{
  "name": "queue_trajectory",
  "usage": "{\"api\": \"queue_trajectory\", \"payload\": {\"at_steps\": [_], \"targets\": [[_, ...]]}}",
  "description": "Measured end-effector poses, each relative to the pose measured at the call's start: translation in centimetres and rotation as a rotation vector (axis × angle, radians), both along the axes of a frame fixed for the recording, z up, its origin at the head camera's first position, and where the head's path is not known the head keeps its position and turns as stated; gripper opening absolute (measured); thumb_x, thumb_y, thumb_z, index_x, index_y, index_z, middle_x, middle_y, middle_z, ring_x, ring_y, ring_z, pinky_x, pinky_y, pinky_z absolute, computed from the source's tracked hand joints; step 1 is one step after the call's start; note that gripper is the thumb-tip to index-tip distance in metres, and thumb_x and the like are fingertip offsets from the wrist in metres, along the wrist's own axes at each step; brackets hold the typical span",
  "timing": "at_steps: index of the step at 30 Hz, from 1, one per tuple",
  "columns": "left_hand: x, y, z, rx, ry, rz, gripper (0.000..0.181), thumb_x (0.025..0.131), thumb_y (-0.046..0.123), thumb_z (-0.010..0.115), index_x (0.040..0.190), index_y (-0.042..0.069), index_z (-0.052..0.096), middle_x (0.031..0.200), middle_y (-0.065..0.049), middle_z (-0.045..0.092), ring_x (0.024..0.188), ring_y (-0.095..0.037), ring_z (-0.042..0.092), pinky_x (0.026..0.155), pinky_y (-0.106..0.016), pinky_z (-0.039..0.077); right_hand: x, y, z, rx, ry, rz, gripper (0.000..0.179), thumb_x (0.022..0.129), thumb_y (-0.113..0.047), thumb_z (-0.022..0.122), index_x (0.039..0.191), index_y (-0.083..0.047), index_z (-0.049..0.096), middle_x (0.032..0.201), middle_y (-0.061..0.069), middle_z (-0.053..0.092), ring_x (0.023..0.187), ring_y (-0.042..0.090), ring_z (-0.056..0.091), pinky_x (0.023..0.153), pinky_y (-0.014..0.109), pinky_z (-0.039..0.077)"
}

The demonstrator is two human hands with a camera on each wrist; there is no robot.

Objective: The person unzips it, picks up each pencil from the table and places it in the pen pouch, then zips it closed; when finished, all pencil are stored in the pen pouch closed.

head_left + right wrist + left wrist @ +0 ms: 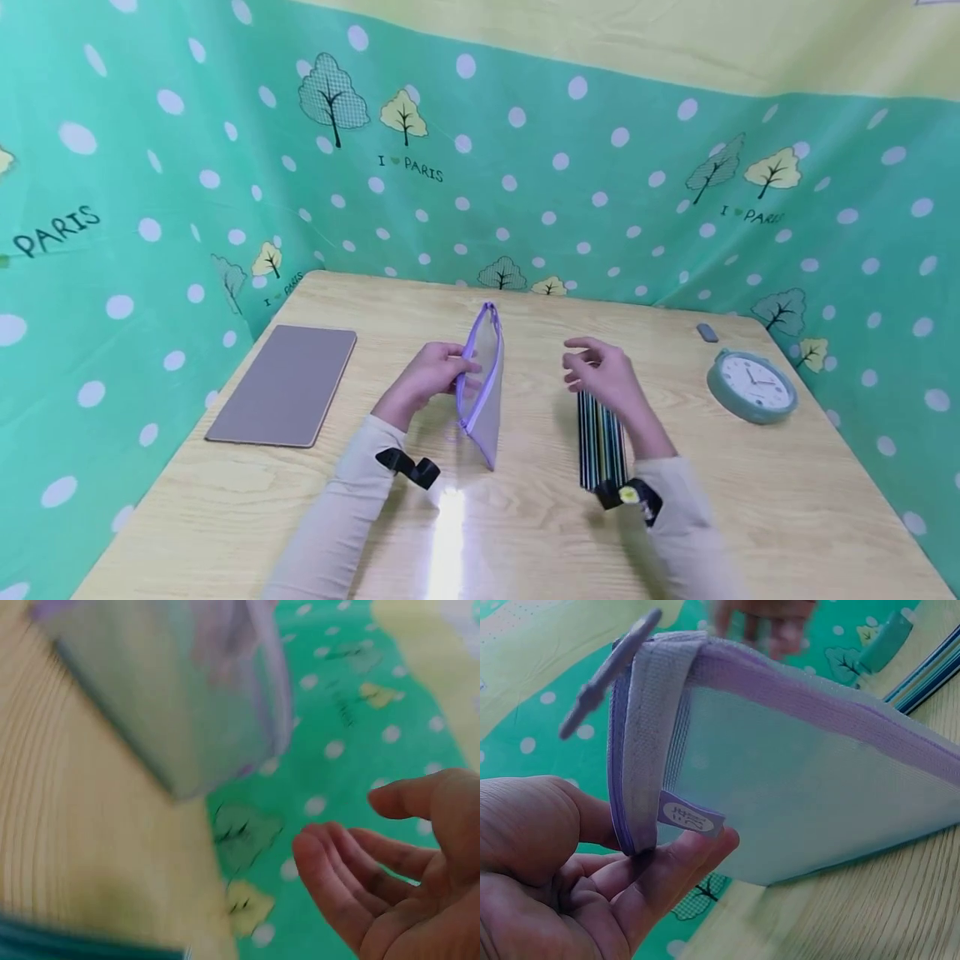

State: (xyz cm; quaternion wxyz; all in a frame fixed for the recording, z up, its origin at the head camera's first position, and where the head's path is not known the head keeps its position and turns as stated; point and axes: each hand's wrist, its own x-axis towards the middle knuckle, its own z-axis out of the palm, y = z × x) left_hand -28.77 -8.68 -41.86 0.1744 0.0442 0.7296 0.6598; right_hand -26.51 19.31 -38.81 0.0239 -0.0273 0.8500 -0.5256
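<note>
My left hand [435,373] pinches the edge of a see-through mesh zipper pouch [491,400] with purple trim. The pouch stands upright over the table, its zipped mouth spread apart. In the left wrist view, thumb and fingers grip the pouch's end [656,742], beside a small purple label [691,814]. My right hand [603,375] hovers to the right of the pouch with loosely bent fingers and nothing in them. Below that hand lies a bundle of dark striped pencil-like sticks [602,442], partly hidden by the hand and wrist.
A grey flat board or notebook [288,383] lies at the table's left. On the right are a round teal clock [752,387] and a small grey-blue block [707,332]. Green dotted cloth [540,192] hangs behind the wooden table [525,533].
</note>
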Motion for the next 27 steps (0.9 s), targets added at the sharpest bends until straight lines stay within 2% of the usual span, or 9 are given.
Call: {"api": "queue_trajectory", "payload": {"at_steps": [4, 8, 11, 16, 21, 27], "targets": [[0.0, 0.0, -0.2, 0.009, -0.001, 0.001, 0.030, 0.099, 0.002, 0.061, 0.123, -0.016, 0.062, 0.105, -0.029, 0.073, 0.069, -0.011, 0.073, 0.072, -0.031, 0.067, -1.8, 4.5, -1.4, 0.178, -0.183, 0.041, 0.049, 0.101, -0.008, 0.060, 0.144, 0.012, 0.047, 0.118, 0.035, 0.064, 0.093, 0.038, 0.072, 0.078, 0.041, 0.068], [-0.1, -0.2, 0.0, 0.006, -0.002, 0.002, 0.030, 0.099, 0.002, 0.061, 0.123, -0.017, 0.062, 0.107, -0.032, 0.072, 0.070, -0.011, 0.072, 0.071, -0.029, 0.067, -2.9, 7.9, -2.6, 0.336, -0.300, 0.067, 0.053, 0.097, -0.004, 0.062, 0.143, 0.016, 0.044, 0.099, 0.027, 0.069, 0.078, 0.026, 0.071, 0.071, 0.041, 0.068], [-0.1, -0.3, 0.0, 0.009, 0.004, 0.000, 0.031, 0.099, 0.002, 0.061, 0.124, -0.017, 0.061, 0.108, -0.033, 0.071, 0.070, -0.010, 0.073, 0.071, -0.029, 0.067, -3.1, 9.1, -3.2, 0.396, -0.344, 0.072, 0.051, 0.095, -0.003, 0.065, 0.139, 0.016, 0.047, 0.084, 0.019, 0.070, 0.072, 0.021, 0.070, 0.068, 0.040, 0.068], [-0.2, -0.3, 0.0, 0.010, 0.006, -0.005, 0.031, 0.100, 0.002, 0.061, 0.123, -0.018, 0.061, 0.110, -0.034, 0.070, 0.070, -0.010, 0.073, 0.071, -0.028, 0.066, -3.1, 9.3, -3.8, 0.416, -0.352, 0.063, 0.047, 0.093, -0.003, 0.069, 0.133, 0.015, 0.053, 0.080, 0.017, 0.070, 0.068, 0.018, 0.070, 0.065, 0.037, 0.067], [-0.1, -0.4, 0.0, 0.009, 0.000, -0.005, 0.030, 0.100, 0.001, 0.060, 0.123, -0.018, 0.061, 0.110, -0.035, 0.070, 0.071, -0.010, 0.073, 0.071, -0.028, 0.066, -3.3, 8.8, -4.4, 0.430, -0.317, 0.051, 0.046, 0.087, 0.002, 0.067, 0.129, 0.016, 0.055, 0.077, 0.016, 0.070, 0.061, 0.017, 0.070, 0.059, 0.033, 0.066], [-0.3, -0.4, -0.1, 0.010, 0.011, -0.003, 0.026, 0.100, 0.002, 0.060, 0.118, -0.016, 0.064, 0.095, -0.022, 0.074, 0.069, -0.010, 0.072, 0.070, -0.028, 0.066, -3.5, 8.3, -5.0, 0.515, -0.240, 0.036, 0.045, 0.086, 0.001, 0.064, 0.128, 0.016, 0.057, 0.067, 0.015, 0.070, 0.054, 0.019, 0.071, 0.054, 0.033, 0.064]]}}
